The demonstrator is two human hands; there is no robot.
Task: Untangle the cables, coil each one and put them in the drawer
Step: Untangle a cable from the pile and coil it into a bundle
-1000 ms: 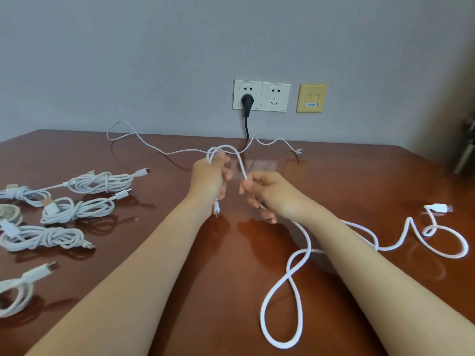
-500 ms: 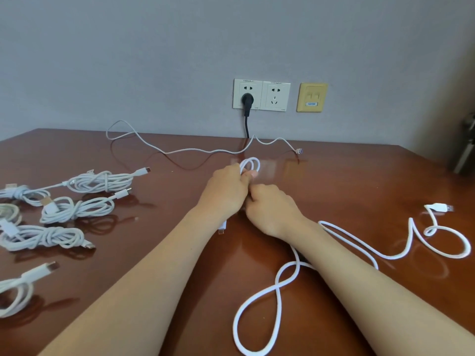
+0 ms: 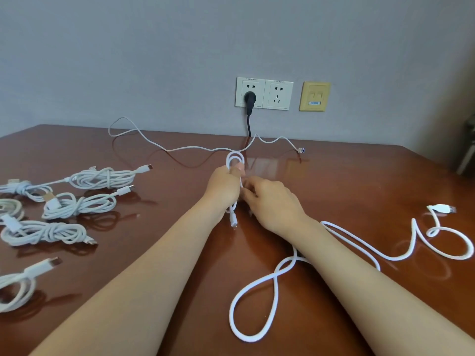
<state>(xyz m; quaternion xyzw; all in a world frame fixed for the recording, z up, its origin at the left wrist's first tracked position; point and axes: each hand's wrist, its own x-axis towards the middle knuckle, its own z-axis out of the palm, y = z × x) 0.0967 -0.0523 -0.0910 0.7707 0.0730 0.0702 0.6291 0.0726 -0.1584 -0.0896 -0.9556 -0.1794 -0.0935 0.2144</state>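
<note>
While pinched in the curled fingers (image 3: 237, 170) of the left hand (image 3: 226, 187), stands up as two small loops just above the thumb: thick white plastic-sheathed cable (image 3: 276, 278), its small connector (image 3: 233, 222) dangling just below those fingers. Grasped too by the right hand (image 3: 272, 202), fingertips curled round the strand right beside the left fist, touching it or nearly so. Trails from under the right fingers back toward the body, crosses itself in a figure-eight, then snakes well off to the right and ends at a white USB plug (image 3: 440, 208), flat on the glossy reddish-brown wooden worktop (image 3: 359, 181).

Judged early in the coiling step for this cable: only a couple of turns made, most of the length loose. Calls next for sliding the right fingers back along the strand, drawing up fresh slack and laying another turn over the left fingers, matched in size to the first two. Worth minding the crossing near the body, liable to tighten into a kink if pulled straight.

Well left of the fingers, several tied white cable bundles (image 3: 102, 178), coiled but not put away. Beyond the fingers, a thin white cable (image 3: 190, 149) sprawled uncoiled near the wall, below a black plug (image 3: 248, 97) in a white double wall socket (image 3: 279, 95). No drawer in view.
</note>
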